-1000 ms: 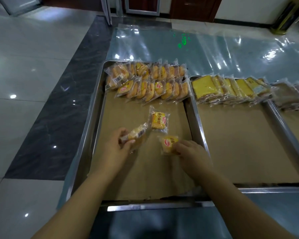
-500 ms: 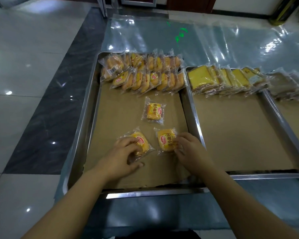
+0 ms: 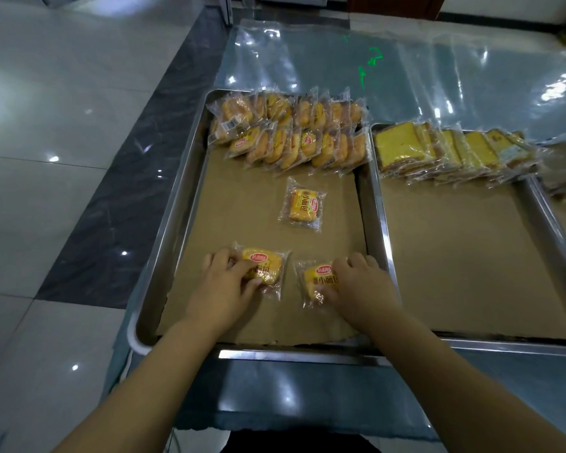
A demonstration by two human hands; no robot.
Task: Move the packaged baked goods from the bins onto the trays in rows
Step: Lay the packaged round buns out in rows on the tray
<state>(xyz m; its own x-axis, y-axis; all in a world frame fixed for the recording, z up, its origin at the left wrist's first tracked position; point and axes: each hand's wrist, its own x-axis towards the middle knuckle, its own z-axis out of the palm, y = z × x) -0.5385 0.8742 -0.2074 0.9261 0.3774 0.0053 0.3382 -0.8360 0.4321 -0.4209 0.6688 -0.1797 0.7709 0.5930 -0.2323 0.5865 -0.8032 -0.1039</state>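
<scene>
L hand [image 3: 224,286] pinching L pack [image 3: 267,268], flat on tray [image 3: 177,230] paper nr front | R hand [image 3: 356,286] pinching R pack [image 3: 316,279], just beside | 3rd pack [image 3: 304,204] alone mid-tray | 2 rows [image 3: 291,135] at far end

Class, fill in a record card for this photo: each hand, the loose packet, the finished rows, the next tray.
Left hand: grips left packet at the front of the left tray
Right hand: grips right packet beside it
Loose packet: alone mid-tray on the paper liner, untouched
Bun rows: two overlapping rows at the far end
Next tray: one row of cake slices at its far end
</scene>
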